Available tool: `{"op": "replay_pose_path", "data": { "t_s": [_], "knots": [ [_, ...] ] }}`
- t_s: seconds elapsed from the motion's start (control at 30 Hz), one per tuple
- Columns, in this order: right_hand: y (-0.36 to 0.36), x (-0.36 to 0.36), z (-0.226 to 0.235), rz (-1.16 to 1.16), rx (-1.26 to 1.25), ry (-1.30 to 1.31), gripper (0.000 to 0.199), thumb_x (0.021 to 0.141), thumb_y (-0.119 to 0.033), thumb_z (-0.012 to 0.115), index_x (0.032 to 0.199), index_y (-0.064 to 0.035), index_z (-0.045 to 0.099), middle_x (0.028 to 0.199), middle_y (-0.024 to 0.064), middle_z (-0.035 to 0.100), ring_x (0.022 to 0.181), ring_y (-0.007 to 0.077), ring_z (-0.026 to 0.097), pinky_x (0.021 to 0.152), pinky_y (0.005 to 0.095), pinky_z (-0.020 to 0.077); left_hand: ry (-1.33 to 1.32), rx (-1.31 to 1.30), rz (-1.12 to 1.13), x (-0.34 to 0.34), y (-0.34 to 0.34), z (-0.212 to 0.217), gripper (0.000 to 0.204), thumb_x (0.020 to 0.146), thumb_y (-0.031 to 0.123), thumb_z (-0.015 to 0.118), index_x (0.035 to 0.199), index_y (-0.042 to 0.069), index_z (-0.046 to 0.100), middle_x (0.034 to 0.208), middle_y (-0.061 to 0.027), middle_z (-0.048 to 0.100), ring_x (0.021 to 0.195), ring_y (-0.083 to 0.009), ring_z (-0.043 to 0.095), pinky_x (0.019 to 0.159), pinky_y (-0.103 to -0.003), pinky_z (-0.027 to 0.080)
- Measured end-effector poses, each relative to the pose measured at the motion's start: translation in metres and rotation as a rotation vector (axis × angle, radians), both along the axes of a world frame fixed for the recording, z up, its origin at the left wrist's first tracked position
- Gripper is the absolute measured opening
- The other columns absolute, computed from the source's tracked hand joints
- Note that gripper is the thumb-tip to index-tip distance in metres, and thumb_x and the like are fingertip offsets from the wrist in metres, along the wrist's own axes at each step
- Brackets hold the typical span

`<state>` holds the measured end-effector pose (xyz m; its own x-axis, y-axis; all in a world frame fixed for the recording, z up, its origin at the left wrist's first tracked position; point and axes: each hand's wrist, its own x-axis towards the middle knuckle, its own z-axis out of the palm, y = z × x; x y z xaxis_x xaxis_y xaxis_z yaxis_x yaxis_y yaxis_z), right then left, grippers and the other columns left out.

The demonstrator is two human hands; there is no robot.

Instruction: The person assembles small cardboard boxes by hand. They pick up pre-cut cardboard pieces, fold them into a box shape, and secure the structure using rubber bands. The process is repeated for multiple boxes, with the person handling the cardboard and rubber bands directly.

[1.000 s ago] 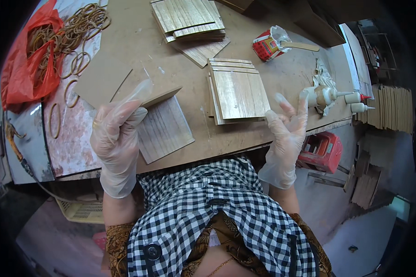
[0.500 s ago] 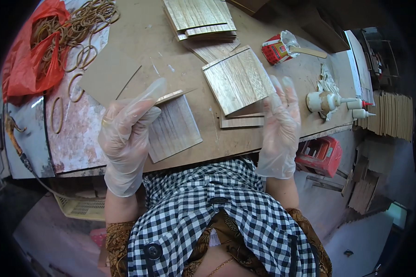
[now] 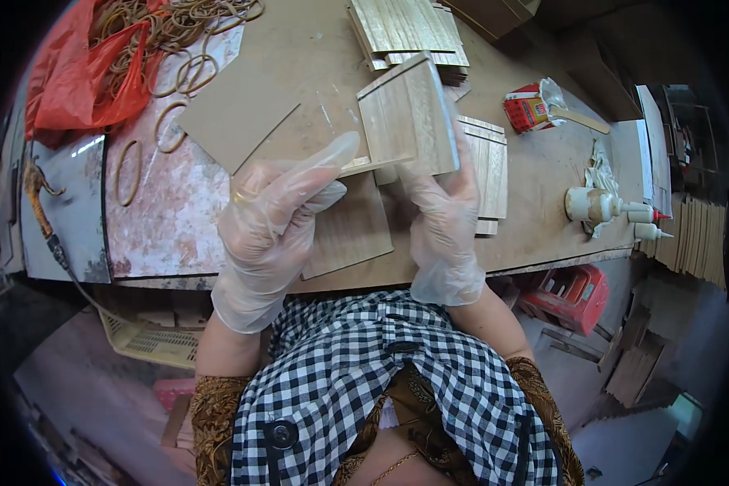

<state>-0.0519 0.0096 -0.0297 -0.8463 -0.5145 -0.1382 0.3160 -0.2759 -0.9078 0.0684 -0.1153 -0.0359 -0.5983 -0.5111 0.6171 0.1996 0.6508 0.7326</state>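
In white translucent gloves, my left hand [image 3: 271, 219] pinches a narrow, edge-on wooden piece [image 3: 373, 166], its fingers closed at the piece's left end. My right hand [image 3: 445, 219] grips a pale wooden panel [image 3: 409, 113] by its lower right part, holding it tilted up with a groove along its top edge. The two held pieces come close together between my hands; whether they touch I cannot tell. Below them a darker, flat wooden panel [image 3: 350, 235] lies near the table's front edge, partly covered by my left hand. More grooved panels [image 3: 486, 166] lie just right of my right hand.
A stack of panels [image 3: 405, 28] stands at the back. Brown cardboard [image 3: 239, 113] lies left, near a red bag [image 3: 89, 89] and rubber bands [image 3: 194, 73]. Rightward are an opened carton with a stick [image 3: 530, 105], glue bottles [image 3: 595, 204] and a red stool [image 3: 567, 296].
My right hand has taken the top grooved panel from the pile, lifted it and brought it left beside the piece in my left hand. The whole view has shifted to the right.
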Motion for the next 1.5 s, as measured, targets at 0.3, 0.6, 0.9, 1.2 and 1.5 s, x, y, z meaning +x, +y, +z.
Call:
{"op": "replay_pose_path", "data": {
  "t_s": [0.3,0.6,0.9,1.2,1.5],
  "knots": [
    [0.052,-0.009,-0.016,-0.154,0.712,1.083,0.036,0.091,0.006,0.064,0.127,0.0046,0.058,0.105,0.0152,0.068,0.087,0.0197,0.067,0.079,0.0282,0.0543,-0.011,-0.062,0.046,0.0,-0.003,-0.001,0.03,0.075,-0.007,0.077,0.103,0.004,0.071,0.094,-0.0113,0.073,0.08,-0.0199,0.068,0.071,-0.029,0.055],
    [0.051,0.026,-0.004,-0.216,0.325,0.407,0.028,0.093,0.004,0.063,0.121,0.0026,0.062,0.114,0.007,0.067,0.097,0.0108,0.062,0.086,0.0251,0.0494,-0.013,-0.05,0.024,-0.001,-0.002,-0.005,0.032,0.075,-0.009,0.075,0.104,0.003,0.069,0.097,-0.0111,0.073,0.081,-0.0184,0.066,0.073,-0.028,0.054],
    [0.062,0.04,-0.014,-0.116,0.411,0.526,0.022,0.094,0.0,0.065,0.115,0.0049,0.066,0.1,0.0063,0.071,0.084,0.0092,0.064,0.074,0.024,0.0517,-0.009,-0.074,0.043,-0.003,-0.003,-0.003,0.031,0.076,-0.011,0.074,0.104,0.003,0.069,0.093,-0.0105,0.071,0.079,-0.0183,0.065,0.071,-0.028,0.054],
    [0.074,0.036,-0.021,0.029,0.555,0.869,0.039,0.091,0.004,0.066,0.129,0.0082,0.057,0.103,0.0146,0.072,0.087,0.0124,0.068,0.074,0.025,0.0537,-0.007,-0.113,0.069,-0.003,-0.004,-0.006,0.032,0.074,-0.01,0.076,0.103,0.003,0.07,0.092,-0.0095,0.07,0.078,-0.0178,0.064,0.071,-0.028,0.053],
    [0.063,0.037,-0.011,-0.032,0.537,0.964,0.025,0.089,0.006,0.068,0.114,0.0024,0.066,0.093,0.0073,0.071,0.075,0.0112,0.065,0.067,0.0246,0.0521,-0.002,-0.106,0.085,-0.005,-0.004,-0.005,0.031,0.074,-0.005,0.078,0.102,0.006,0.072,0.09,-0.0093,0.072,0.076,-0.019,0.066,0.067,-0.028,0.054]
  ]
}}
